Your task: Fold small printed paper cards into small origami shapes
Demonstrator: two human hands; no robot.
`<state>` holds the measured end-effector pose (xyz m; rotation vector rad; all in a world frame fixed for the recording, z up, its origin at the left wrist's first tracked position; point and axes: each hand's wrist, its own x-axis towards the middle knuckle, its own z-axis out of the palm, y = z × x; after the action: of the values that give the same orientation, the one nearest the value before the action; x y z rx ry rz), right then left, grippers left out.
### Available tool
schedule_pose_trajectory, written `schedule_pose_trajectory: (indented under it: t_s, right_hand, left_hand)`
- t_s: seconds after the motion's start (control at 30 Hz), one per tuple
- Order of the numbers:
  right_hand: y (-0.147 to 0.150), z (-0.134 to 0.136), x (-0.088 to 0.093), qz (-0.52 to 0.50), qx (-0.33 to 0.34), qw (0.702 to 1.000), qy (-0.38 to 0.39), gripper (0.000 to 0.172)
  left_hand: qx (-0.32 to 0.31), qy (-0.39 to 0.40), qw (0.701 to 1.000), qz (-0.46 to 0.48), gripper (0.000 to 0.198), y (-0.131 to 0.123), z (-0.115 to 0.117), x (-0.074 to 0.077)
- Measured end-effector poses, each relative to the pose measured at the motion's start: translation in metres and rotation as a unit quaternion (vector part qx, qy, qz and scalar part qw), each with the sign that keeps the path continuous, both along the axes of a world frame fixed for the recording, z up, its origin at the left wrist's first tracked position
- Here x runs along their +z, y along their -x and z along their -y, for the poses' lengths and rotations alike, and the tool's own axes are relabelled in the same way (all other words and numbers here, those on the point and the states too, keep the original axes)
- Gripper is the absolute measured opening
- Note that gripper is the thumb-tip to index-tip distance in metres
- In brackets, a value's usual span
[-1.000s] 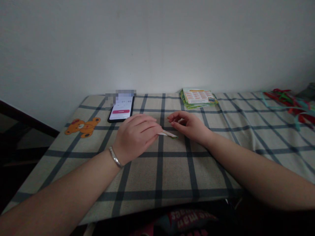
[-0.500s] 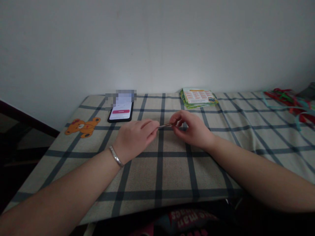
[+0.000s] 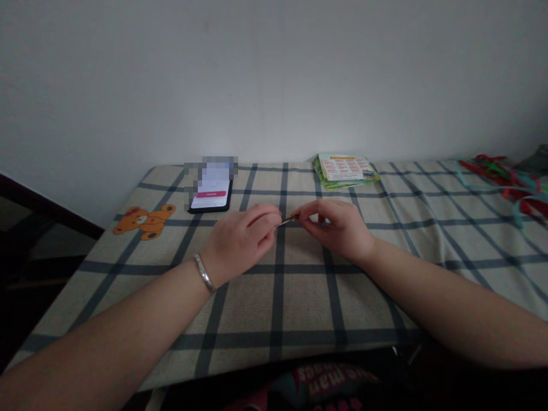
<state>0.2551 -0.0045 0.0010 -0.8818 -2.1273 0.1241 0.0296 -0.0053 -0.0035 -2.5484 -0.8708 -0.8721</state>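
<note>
Both hands (image 3: 242, 240) (image 3: 338, 228) pinch a strip (image 3: 287, 220) (partly hidden).

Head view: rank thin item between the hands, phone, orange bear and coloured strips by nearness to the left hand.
1. Thin item: at the fingertips of the left hand.
2. Phone: just beyond the hand.
3. Orange bear: off to its left.
4. Coloured strips: at far right.

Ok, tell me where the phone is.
In the head view, the phone lies left of centre, just beyond the left hand and right of the orange bear.
</note>
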Motion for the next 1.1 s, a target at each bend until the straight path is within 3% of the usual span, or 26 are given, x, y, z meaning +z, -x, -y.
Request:
schedule_pose_trajectory:
  t_s: [0.4, 0.57, 0.73, 1.1]
  right_hand:
    - [0.0017, 0.0006, -0.0011, 0.042, -0.024, 0.998, -0.029, 0.006]
    - [0.0037, 0.0002, 0.002, 0.018, 0.015, 0.998, -0.058, 0.007]
    - [0.0036, -0.0013, 0.0033, 0.028, 0.011, 0.996, -0.084, 0.007]
    - [0.0047, -0.0012, 0.0032, 0.077, -0.012, 0.995, -0.061, 0.011]
  left_hand:
    - [-0.038, 0.067, 0.994, 0.081, 0.011, -0.0047, 0.0064, 0.0018]
    - [-0.045, 0.083, 0.989, 0.111, 0.011, -0.0048, 0.006, 0.0012]
    - [-0.058, 0.091, 0.987, 0.117, 0.011, -0.0047, 0.0015, -0.0008]
    - [-0.006, 0.081, 0.991, 0.11, 0.002, -0.0043, 0.003, 0.0026]
